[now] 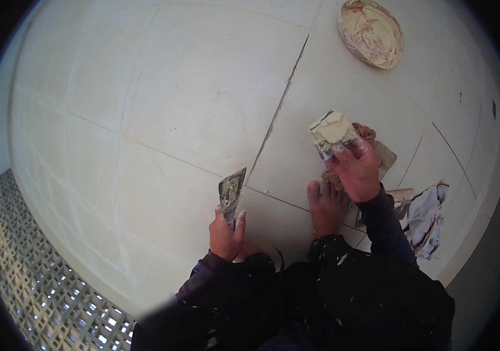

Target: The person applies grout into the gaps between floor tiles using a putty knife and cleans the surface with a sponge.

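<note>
On my feed, the left hand [226, 235] grips a scraper [232, 190]; well apart, the right hand [357, 171] holds a paste-loaded flat piece [333, 128] above the floor [174, 76]. I judge loading is done; next calls for bringing scraper to paste.

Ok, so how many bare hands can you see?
2. The bare left hand is below centre, holding a dark grey, paste-stained flat blade; the bare right hand is farther up and right, holding a pale cream, paste-covered flat tool.
</note>
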{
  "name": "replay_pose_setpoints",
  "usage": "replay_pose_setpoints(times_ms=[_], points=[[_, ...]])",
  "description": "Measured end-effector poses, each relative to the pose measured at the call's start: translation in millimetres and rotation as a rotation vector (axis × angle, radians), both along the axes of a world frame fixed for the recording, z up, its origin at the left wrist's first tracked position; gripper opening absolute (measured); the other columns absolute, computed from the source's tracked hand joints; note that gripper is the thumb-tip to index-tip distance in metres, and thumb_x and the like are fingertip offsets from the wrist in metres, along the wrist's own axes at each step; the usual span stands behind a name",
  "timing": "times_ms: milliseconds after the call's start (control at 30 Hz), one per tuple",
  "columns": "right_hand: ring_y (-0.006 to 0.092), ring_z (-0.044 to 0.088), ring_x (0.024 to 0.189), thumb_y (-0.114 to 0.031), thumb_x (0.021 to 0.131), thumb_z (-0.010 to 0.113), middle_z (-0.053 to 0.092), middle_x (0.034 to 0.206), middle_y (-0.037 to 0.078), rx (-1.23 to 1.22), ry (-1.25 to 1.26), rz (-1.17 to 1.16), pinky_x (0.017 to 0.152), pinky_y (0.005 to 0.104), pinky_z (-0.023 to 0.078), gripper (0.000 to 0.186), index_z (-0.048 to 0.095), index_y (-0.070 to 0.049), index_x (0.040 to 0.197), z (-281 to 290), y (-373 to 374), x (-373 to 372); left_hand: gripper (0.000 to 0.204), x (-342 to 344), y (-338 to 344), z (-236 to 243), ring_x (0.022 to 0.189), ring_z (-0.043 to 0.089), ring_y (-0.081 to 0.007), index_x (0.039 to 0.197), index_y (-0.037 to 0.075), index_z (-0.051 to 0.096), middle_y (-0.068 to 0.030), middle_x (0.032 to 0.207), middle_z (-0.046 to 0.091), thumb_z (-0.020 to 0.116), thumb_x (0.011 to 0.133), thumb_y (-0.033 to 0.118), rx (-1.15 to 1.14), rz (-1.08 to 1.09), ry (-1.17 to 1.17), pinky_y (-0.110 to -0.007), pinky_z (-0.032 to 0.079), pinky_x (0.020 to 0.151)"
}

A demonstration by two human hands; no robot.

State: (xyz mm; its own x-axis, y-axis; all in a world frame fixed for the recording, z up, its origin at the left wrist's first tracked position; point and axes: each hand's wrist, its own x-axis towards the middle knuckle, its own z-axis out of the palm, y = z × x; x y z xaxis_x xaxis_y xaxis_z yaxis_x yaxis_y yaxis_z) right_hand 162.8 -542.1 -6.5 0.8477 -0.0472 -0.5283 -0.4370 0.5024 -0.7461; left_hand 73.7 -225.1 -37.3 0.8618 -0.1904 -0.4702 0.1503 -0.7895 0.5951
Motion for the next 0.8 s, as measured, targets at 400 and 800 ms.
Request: replay_pose_setpoints(times_ms=[400, 800], points=[[0.0102, 0.063, 0.084, -0.009, 0.096, 0.064, 0.066, 0.105, 0.006, 0.129, 0.042, 0.164, 0.073, 0.0261, 0.052, 0.030, 0.056, 0.002, 0.122, 0, 89, 31, 0.046, 127, -52, 38, 0.063, 0.052, -0.0049, 0.119, 0.004, 0.045, -0.0018, 0.088, 0.060, 0.076, 0.085, 0.005, -0.899, 0.632, 0.277, -0.019, 0.042, 0.050], [0.0465, 0.027, 0.142, -0.030, 0.084, 0.070, 0.035, 0.150, 0.028, -1.686, -0.280, 0.556, 0.116, 0.0537, 0.023, 0.076, 0.038, 0.004, 0.143, -35, -24, -51, 0.043, 113, -13, 27, 0.065, 0.048, -0.0044, 0.122, 0.006, 0.049, 0.0007, 0.094, 0.055, 0.073, 0.086, 0.003, -0.968, 0.947, 0.281, -0.019, 0.040, 0.051]])
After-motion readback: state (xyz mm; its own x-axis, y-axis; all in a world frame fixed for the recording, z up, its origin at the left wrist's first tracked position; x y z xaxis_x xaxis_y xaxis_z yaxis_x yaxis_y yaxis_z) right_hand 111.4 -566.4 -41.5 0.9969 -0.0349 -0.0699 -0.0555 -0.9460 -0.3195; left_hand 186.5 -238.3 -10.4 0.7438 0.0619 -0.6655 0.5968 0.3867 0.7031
